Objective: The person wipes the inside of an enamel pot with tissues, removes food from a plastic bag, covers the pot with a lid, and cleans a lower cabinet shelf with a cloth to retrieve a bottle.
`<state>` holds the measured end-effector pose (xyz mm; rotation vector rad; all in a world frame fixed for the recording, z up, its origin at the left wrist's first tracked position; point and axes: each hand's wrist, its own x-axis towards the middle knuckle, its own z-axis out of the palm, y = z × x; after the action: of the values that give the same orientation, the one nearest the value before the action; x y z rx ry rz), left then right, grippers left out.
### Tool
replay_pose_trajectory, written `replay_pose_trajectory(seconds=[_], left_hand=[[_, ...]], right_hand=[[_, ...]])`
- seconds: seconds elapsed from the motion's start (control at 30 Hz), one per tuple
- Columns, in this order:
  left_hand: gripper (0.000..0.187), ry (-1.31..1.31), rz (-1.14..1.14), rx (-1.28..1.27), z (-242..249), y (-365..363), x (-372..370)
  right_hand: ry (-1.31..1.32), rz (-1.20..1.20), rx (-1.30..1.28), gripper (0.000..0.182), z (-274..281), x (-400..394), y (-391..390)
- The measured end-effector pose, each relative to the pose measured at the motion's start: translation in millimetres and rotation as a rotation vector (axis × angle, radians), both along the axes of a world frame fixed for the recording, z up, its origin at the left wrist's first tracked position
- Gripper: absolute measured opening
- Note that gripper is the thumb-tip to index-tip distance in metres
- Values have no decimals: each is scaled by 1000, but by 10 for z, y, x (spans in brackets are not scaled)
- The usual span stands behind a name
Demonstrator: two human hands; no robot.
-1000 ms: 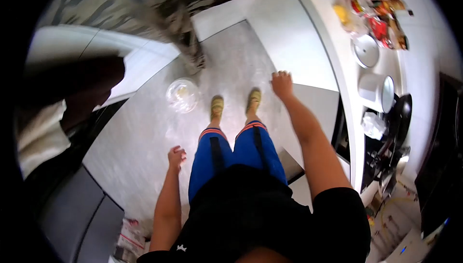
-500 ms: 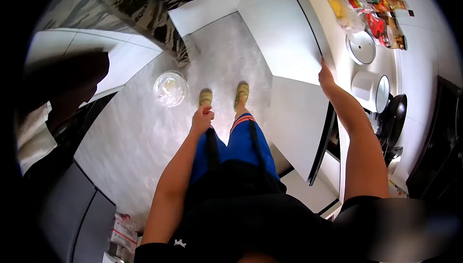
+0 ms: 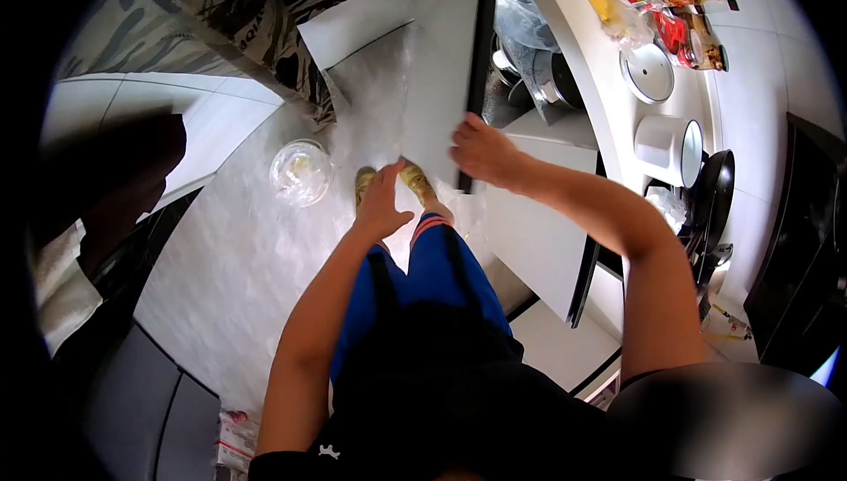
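My right hand (image 3: 488, 154) grips the black-edged top of a white cabinet door (image 3: 438, 66) near its free corner. The door stands swung out from under the counter. Inside the cabinet, a clear plastic bag (image 3: 522, 15) and dark and shiny cookware (image 3: 556, 81) show, partly hidden by the door. My left hand (image 3: 383, 206) hovers in front of my legs, fingers stretched and thumb apart, holding nothing. Beyond it on the floor sits a clear round bowl-like container (image 3: 302, 173) with something pale in it.
On the counter (image 3: 575, 18) at right are jars and packets, a white lid (image 3: 648, 73), a white pot (image 3: 668, 150) and a black pan (image 3: 711, 199). A second cabinet door (image 3: 538, 243) stands out nearer me. Camouflage-patterned cloth (image 3: 265, 13) hangs at the upper left.
My right hand has pulled the cabinet door outward to the left, and the cabinet's inside now shows. My left hand has moved slightly forward, and its curled fingers have stretched out.
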<state>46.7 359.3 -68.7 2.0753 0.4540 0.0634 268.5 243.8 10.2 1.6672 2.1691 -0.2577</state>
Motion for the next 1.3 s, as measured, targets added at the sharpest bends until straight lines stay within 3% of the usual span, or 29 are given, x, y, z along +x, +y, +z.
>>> replay_pose_trajectory(seconds=[0.03,0.1,0.2,0.23,0.3,0.4,0.47,0.53,0.6,0.67,0.7,0.8,0.87,1.0,1.1,1.23,1.3], left_hand=[[76,-19,-15,21,-9,51,74],[82,-59,-37,67,-38,154,196],[85,31,147,-340,-3,501,130],[84,129,184,-299,128,609,143],[70,55,271,-344,88,738,129],[51,-37,387,-215,239,897,176],[43,-50,504,-26,195,899,133],[34,-52,714,-101,145,857,122],[30,9,782,56,186,864,125],[29,77,877,178,163,842,146],[31,211,953,224,204,809,199],[49,97,1050,441,56,715,273],[56,10,949,621,131,616,370],[51,-97,761,803,209,412,551],[44,-83,685,757,200,318,655],[36,-52,462,647,268,242,888],[35,-121,448,477,249,177,984]], right_hand=[[77,-20,212,10,-37,-111,155],[224,-129,376,11,-85,-314,508],[321,-238,405,21,-79,-481,891],[447,-277,488,25,-111,-463,916],[706,-361,645,33,-216,-446,964],[784,-709,554,46,-344,-91,705],[676,-902,584,56,-785,408,451],[337,-911,582,70,-1405,1120,61],[99,-1114,512,80,-1481,1720,10],[-74,-1161,589,96,-1743,2465,-144],[-198,-1271,538,103,-1757,2698,-118],[-432,-1571,359,122,-2018,3278,-110],[-665,-1681,189,118,-1955,3235,87],[-649,-1637,275,80,-2425,3822,-349],[-299,-1572,610,48,-2546,4092,-584],[709,-1665,1210,32,-2154,3759,-14],[1219,-1608,1362,31,-1986,3645,221]])
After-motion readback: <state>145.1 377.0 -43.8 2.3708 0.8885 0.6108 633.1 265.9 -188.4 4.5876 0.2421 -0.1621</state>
